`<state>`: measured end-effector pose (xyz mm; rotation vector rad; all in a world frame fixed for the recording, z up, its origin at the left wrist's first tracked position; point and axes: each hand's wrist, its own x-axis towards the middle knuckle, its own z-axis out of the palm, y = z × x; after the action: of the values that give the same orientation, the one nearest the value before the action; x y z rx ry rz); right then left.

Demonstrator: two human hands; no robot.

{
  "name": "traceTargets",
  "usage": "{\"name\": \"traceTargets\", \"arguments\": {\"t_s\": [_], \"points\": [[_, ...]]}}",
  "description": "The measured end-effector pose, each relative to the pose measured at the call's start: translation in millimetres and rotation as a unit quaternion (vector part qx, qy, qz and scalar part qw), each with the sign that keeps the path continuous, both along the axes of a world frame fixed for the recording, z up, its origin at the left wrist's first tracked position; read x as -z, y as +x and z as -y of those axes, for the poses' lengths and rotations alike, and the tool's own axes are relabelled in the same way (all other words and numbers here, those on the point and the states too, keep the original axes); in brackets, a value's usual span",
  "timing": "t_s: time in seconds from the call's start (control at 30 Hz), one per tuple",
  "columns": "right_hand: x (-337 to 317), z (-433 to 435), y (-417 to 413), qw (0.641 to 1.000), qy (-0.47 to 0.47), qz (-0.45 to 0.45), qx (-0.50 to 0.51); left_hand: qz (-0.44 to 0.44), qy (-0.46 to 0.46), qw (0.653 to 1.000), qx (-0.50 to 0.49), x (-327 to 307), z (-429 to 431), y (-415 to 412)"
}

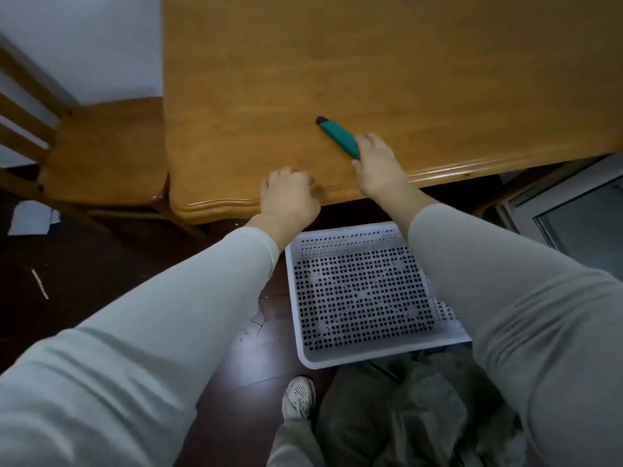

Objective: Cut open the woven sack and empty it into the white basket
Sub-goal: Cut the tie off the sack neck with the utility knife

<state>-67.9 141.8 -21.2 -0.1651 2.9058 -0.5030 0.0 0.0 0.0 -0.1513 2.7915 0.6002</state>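
A green utility knife (338, 136) with a black tip lies on the wooden table (371, 62) near its front edge. My right hand (379, 165) rests over the knife's near end, fingers curled around the handle. My left hand (290, 195) sits on the table's front edge, fingers bent and holding nothing. The white perforated basket (362, 291) stands on the dark floor below the table edge, between my forearms, with nothing in it. No woven sack is in view.
A wooden chair (101, 150) stands left of the table. My shoe (298, 396) and trouser legs are just in front of the basket. A glass-fronted unit (580, 217) sits at the right. A white paper scrap (32, 217) lies under the chair.
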Motion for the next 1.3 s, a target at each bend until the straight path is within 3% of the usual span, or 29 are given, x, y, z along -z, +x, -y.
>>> {"name": "traceTargets", "arguments": {"t_s": [0.23,0.57,0.67,0.8,0.9,1.03,1.3], "points": [[26,9,-24,0.998,0.068,-0.001,0.000,0.005,0.017,1.000,-0.003,22,12,-19],[26,-11,25,0.989,0.077,-0.120,0.038,-0.012,0.015,1.000,-0.018,24,-4,4],[19,-33,60,0.991,0.025,-0.119,0.048,-0.026,0.013,0.999,-0.021,19,-23,28],[8,-71,114,0.988,-0.106,-0.049,0.100,-0.022,0.017,1.000,-0.015,14,-60,73],[1,-108,162,0.960,-0.214,0.022,0.178,-0.004,0.029,0.999,-0.021,13,-96,118],[4,-174,244,0.926,-0.305,0.080,0.205,0.020,0.042,0.998,-0.031,20,-154,195],[41,-303,378,0.904,-0.327,0.157,0.227,0.134,0.041,0.990,-0.018,69,-252,342]]}}
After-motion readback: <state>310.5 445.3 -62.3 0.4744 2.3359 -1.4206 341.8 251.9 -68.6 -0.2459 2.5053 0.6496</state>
